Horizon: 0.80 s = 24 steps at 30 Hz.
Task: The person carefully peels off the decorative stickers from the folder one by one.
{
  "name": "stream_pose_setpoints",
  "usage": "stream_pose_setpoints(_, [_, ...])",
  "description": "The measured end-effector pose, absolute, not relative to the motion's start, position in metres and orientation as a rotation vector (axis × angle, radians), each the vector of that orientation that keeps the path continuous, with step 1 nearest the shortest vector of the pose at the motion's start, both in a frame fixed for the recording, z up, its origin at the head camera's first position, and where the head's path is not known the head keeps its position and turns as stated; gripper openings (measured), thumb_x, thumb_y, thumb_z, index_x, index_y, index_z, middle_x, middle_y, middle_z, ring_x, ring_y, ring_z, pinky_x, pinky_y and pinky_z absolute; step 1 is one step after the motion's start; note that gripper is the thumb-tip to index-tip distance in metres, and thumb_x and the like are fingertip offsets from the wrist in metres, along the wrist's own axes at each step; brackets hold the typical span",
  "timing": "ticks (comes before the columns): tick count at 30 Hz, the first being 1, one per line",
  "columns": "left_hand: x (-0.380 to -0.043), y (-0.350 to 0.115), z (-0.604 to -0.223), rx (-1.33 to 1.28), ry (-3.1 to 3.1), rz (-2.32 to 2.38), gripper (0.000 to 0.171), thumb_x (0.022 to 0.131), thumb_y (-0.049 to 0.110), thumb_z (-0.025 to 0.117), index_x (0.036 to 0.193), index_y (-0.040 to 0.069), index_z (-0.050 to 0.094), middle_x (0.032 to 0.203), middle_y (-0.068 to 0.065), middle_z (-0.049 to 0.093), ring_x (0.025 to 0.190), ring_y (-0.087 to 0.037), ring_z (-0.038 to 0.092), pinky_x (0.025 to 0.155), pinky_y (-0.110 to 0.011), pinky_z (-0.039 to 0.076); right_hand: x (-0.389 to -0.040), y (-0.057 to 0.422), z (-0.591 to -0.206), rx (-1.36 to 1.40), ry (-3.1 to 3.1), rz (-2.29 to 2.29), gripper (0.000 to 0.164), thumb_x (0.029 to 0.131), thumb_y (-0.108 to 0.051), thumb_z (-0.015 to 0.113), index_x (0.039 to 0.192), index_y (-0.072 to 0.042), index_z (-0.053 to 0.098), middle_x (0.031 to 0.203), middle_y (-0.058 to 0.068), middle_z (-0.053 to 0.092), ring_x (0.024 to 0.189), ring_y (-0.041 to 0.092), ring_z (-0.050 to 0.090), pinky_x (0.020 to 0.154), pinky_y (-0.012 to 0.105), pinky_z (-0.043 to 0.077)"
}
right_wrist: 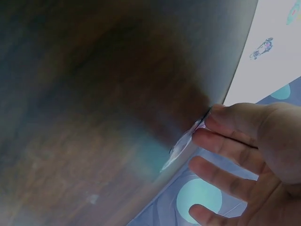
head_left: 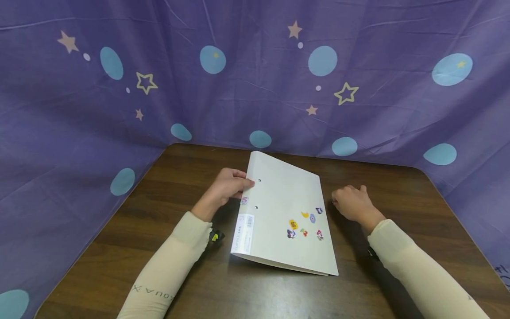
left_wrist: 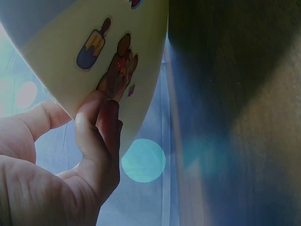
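Ana: Where does the clip file sit?

Ben: The white clip file (head_left: 284,190) is in the middle of the wood-grain table (head_left: 187,177), between the two hands, set at a slant with its spine to the left and a narrow gap along its near edge

Ana: What is the left hand doing?

Ben: The left hand (head_left: 228,185) grips the spine, with the thumb on the cover near the upper of two metal rivets (head_left: 259,180) and the fingers around the side. In the left wrist view those fingers meet the lower end of a brown animal sticker (left_wrist: 120,70), and an ice-pop sticker (left_wrist: 91,49) is beside it

Ana: And the right hand?

Ben: The right hand (head_left: 352,204) is just beside the file's right edge, apart from it. Thumb and forefinger are pinched together, the other fingers fanned apart. They hold a thin, shiny piece (right_wrist: 181,146), perhaps clear film, but the blur makes it hard to tell

Ana: Anything else on the cover?

Ben: A cluster of small stickers (head_left: 293,224) towards the lower right, among them a yellow moon (head_left: 304,214) and red cherries (head_left: 304,232), plus a printed label (head_left: 243,233) wrapping the lower spine
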<state>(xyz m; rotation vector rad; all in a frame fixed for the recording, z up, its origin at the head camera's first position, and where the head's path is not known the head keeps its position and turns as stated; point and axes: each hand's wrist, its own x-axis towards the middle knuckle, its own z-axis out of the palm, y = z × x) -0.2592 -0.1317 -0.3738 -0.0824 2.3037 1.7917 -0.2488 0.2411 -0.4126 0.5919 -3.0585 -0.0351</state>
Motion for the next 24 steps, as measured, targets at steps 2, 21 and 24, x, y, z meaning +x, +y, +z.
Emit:
stream_pose_setpoints(2, [-0.259, -0.131, -0.374, -0.081, 2.303, 1.793, 0.043, 0.088, 0.009, 0.078, 0.123, -0.007, 0.061, 0.110, -0.021, 0.066, 0.082, -0.023, 0.070, 0.065, -0.033, 0.062, -0.248, 0.240, -0.411, 0.589, -3.057, -0.035, 0.025, 0.094, -0.009, 0.070, 0.072, -0.016, 0.061, 0.070, 0.000, 0.060, 0.083, 0.030, 0.062, 0.076, 0.064, 0.042])
stream_pose_setpoints(21, [-0.261, -0.132, -0.377, -0.057, 2.289, 1.820, 0.042, 0.087, 0.007, 0.076, 0.122, -0.010, 0.060, 0.103, -0.020, 0.068, 0.078, -0.021, 0.069, 0.062, -0.032, 0.061, -0.237, 0.222, -0.402, 0.868, -3.028, 0.153, 0.007, 0.094, -0.011, 0.074, 0.099, -0.010, 0.077, 0.088, -0.003, 0.073, 0.074, 0.014, 0.058, 0.069, 0.046, 0.051])
stream_pose_setpoints(24, [-0.261, -0.132, -0.376, -0.046, 2.282, 1.830, 0.041, 0.087, 0.007, 0.076, 0.121, -0.011, 0.060, 0.100, -0.020, 0.068, 0.076, -0.020, 0.069, 0.061, -0.031, 0.061, -0.234, 0.219, -0.400, 0.912, -3.015, 0.160, 0.010, 0.093, -0.011, 0.075, 0.103, -0.011, 0.078, 0.095, -0.001, 0.075, 0.079, 0.014, 0.061, 0.070, 0.047, 0.054])
